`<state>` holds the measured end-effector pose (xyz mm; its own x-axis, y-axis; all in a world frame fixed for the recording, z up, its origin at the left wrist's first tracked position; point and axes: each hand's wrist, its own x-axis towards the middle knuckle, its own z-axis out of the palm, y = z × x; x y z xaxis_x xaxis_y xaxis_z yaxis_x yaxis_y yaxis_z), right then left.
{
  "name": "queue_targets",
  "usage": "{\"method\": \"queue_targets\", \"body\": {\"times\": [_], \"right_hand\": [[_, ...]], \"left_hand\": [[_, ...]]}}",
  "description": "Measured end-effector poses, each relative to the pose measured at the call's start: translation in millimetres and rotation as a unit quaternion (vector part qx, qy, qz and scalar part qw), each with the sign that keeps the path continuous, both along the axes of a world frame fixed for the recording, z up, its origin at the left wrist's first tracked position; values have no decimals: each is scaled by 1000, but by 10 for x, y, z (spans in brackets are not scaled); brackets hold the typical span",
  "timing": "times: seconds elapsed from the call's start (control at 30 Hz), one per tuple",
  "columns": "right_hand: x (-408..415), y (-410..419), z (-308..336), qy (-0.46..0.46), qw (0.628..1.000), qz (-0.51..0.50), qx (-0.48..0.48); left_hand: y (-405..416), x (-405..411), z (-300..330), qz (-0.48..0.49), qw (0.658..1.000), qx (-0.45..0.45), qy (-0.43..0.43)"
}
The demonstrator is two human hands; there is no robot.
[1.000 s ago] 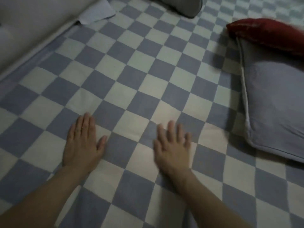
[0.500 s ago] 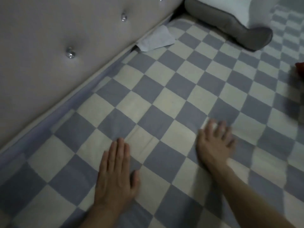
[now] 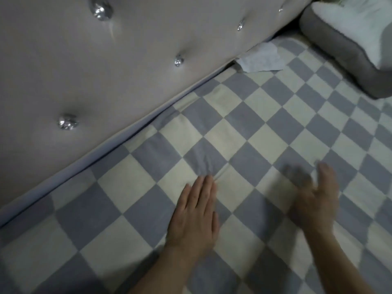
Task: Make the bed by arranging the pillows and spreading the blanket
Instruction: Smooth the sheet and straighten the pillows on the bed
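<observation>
Blanket [image 3: 244, 132] flat under left hand [image 3: 194, 217]; right hand [image 3: 314, 200] blurred.

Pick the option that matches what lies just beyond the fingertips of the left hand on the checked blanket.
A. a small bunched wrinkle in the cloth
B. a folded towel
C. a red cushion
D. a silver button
A: a small bunched wrinkle puckers the grey-and-cream checked blanket right ahead of the flat left hand.

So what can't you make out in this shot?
- Right hand: motion-blurred in the head view, so contact with the blanket is unclear.
- Pillow: cut off by the right edge.
- White scrap: partly tucked under the headboard; unidentifiable.
</observation>
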<state>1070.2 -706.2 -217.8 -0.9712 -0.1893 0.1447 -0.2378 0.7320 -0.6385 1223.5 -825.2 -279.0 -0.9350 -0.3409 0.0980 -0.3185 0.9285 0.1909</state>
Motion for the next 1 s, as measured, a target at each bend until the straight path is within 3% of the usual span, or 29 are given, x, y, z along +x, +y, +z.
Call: {"method": "queue_targets", "body": {"times": [0.07, 0.17, 0.23, 0.33, 0.4, 0.43, 0.47, 0.5, 0.57, 0.63, 0.67, 0.73, 0.8, 0.87, 0.9, 0.97, 1.0], "right_hand": [[323, 497, -332, 8, 983, -76, 166], [910, 234, -570, -37, 955, -24, 294], [1372, -515, -483, -44, 948, 139, 283], [1936, -1386, -365, -85, 895, 391, 198], [2160, -1343, -158, -134, 881, 446, 83], [2276, -1160, -80, -178, 882, 436, -9], [2296, -893, 19, -155, 902, 396, -80], [2229, -477, -87, -97, 939, 320, -85], [2133, 421, -393, -55, 982, 164, 74], [2415, 877, -572, -87, 964, 31, 248], [2716, 799, -630, -100, 957, 21, 270], [3412, 270, -607, -101, 952, 153, 245], [3852, -299, -395, -90, 919, 310, 226], [3935, -423, -400, -58, 886, 393, 241], [3957, -415, -449, -40, 852, 457, 252], [4005, -318, -447, 3, 758, 590, 279], [4036, -278, -374, 3, 728, 635, 258]], "left_hand": [[-223, 63, 29, 13, 999, -34, 0], [-725, 309, 87, 71, 994, -82, -28], [-1074, 558, 115, 124, 986, -97, -51], [-1402, 987, 175, 157, 980, -62, -109], [-1443, 1190, 263, 154, 977, -43, -139], [-1413, 1310, 308, 154, 977, -34, -145], [-1355, 1371, 340, 145, 979, -58, -131], [-1286, 1400, 377, 126, 983, -82, -105], [-1015, 1459, 414, 57, 992, -110, -6], [-611, 1493, 438, -31, 995, -82, 41], [-424, 1548, 406, -82, 994, -66, 23], [-309, 1752, 249, -149, 982, -103, -51], [-565, 2045, 69, -110, 980, -131, -100], [-895, 2377, 69, 0, 983, -112, -147], [-1050, 2547, 49, 54, 981, -89, -166], [-1275, 2866, 171, 196, 963, 26, -184], [-1333, 2958, 262, 266, 936, 102, -207]]}}
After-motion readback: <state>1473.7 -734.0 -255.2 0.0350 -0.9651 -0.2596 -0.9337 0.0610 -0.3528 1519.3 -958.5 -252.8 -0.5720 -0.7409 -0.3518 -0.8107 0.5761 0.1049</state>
